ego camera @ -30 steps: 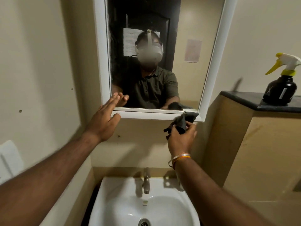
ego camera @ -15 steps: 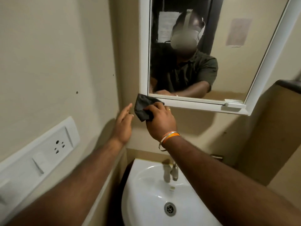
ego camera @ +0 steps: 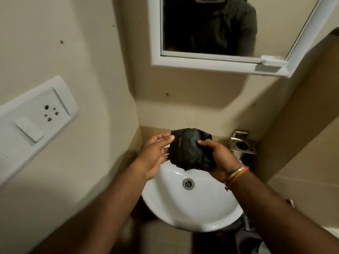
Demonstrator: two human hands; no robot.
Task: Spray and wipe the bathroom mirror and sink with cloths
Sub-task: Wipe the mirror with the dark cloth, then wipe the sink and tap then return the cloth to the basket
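A crumpled black cloth (ego camera: 190, 149) hangs over the white sink (ego camera: 183, 208). My right hand (ego camera: 218, 158) grips its right side, thumb on top. On the left, my left hand (ego camera: 156, 153) is open, palm turned to the cloth and fingertips touching its edge. The cloth hides the tap. The white-framed mirror (ego camera: 211, 59) hangs on the wall above, well clear of both hands, and reflects a person in a dark shirt. No spray bottle is in view.
A white switch and socket plate (ego camera: 34, 114) sits on the left wall. A metal wall holder (ego camera: 242, 143) is fixed right of the sink. A beige boxed wall (ego camera: 302, 125) closes in the right side. The sink drain (ego camera: 188, 183) is uncovered.
Both hands dropped from the mirror's lower left corner to above the sink, the cloth still in my right hand. My left hand now touches the cloth. The view tilted down.
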